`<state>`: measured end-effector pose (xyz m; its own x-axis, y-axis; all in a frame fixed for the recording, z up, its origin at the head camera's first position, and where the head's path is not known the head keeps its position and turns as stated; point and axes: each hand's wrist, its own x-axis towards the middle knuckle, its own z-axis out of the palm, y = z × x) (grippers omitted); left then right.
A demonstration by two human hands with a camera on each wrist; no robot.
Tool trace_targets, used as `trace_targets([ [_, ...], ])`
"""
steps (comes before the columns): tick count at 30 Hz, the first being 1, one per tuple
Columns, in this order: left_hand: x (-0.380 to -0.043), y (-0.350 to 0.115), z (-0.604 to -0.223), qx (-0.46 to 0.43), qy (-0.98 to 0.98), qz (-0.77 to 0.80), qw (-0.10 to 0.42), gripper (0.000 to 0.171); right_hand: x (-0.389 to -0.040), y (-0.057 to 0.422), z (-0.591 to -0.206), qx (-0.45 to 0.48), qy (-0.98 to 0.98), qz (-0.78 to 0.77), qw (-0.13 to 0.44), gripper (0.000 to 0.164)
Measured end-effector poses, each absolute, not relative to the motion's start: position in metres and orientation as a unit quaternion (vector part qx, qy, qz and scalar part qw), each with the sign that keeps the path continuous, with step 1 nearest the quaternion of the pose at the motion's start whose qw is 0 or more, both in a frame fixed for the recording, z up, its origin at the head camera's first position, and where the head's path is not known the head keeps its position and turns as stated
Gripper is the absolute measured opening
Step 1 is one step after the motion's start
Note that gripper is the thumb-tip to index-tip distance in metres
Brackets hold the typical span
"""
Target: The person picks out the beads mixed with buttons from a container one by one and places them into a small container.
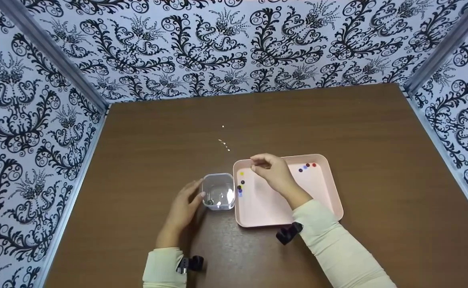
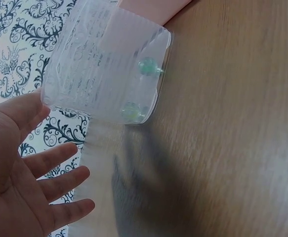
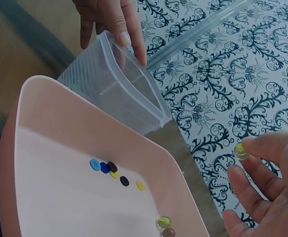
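My right hand hangs over the left back part of the pink tray, pinching a clear marble with a yellow-green swirl between thumb and fingertips. Beside the tray's left wall stands a clear plastic container. Through its underside, the left wrist view shows two greenish marbles. At the container's left rim, my left hand touches it with thumb and index finger; the other fingers are spread and loose. Inside the tray, a yellow-green marble and a brownish marble lie near one wall.
Several small buttons lie along the tray's left side, among them a light blue button. A red button and other dark ones sit at its back right. Small white specks show on the brown table. Patterned walls enclose it.
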<state>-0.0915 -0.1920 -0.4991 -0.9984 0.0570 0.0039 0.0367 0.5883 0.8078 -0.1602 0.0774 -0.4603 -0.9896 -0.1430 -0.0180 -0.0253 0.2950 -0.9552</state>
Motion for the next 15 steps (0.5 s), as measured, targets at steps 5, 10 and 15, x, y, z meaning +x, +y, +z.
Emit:
trace_targets([
  [5, -0.092, -0.192, -0.500, 0.023, 0.893, 0.450, 0.012, 0.041, -0.159, 0.072, -0.459, -0.062, 0.805, -0.588, 0.051, 0.024],
  [10, -0.091, -0.192, -0.501, 0.017, 0.891, 0.453, 0.015, 0.042, -0.157, 0.066, -0.458, -0.082, 0.805, -0.585, 0.053, 0.024],
  [15, -0.091, -0.192, -0.502, 0.012, 0.890, 0.456, 0.014, 0.042, -0.155, 0.060, -0.456, -0.108, 0.805, -0.581, 0.052, 0.023],
])
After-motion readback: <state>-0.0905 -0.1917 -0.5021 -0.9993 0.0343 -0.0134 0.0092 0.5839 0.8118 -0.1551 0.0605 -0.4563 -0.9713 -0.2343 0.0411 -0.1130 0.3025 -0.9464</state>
